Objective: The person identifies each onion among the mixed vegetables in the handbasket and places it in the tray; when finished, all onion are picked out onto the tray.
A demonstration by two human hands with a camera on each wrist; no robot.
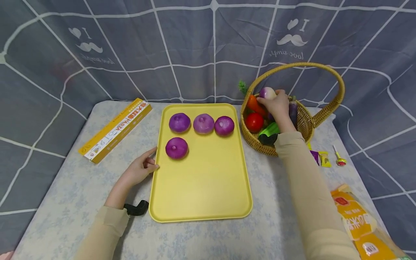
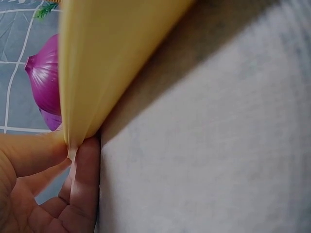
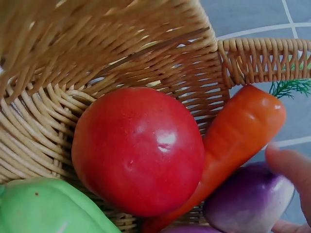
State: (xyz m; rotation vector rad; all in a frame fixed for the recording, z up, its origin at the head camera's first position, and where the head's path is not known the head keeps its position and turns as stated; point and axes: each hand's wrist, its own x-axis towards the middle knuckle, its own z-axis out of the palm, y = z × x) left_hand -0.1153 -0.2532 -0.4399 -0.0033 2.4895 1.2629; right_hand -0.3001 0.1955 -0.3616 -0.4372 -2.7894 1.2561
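My left hand (image 1: 138, 171) is at the left edge of a yellow tray (image 1: 204, 191), pinching its rim between thumb and fingers, as the left wrist view shows close up. Several purple onions (image 1: 177, 148) lie at the tray's far end. Over the wicker basket (image 1: 258, 146), my right hand (image 1: 278, 106) holds a purple-and-white onion (image 3: 245, 201) between thumb and fingers. Beside it in the basket lie an orange carrot (image 3: 238, 126), a red tomato (image 3: 138, 150), a green vegetable (image 1: 271, 130) and a dark eggplant (image 1: 293, 112). My right hand and sleeve hide part of the basket's contents.
A tall handle (image 1: 338, 90) arches over the basket. Left of the tray lies a yellow pasta box (image 1: 115, 130). On the right are small candy packets (image 1: 324, 159), a lollipop (image 1: 340, 160) and an orange-labelled bag (image 1: 360, 224). A grey checked cloth (image 1: 195, 43) hangs behind.
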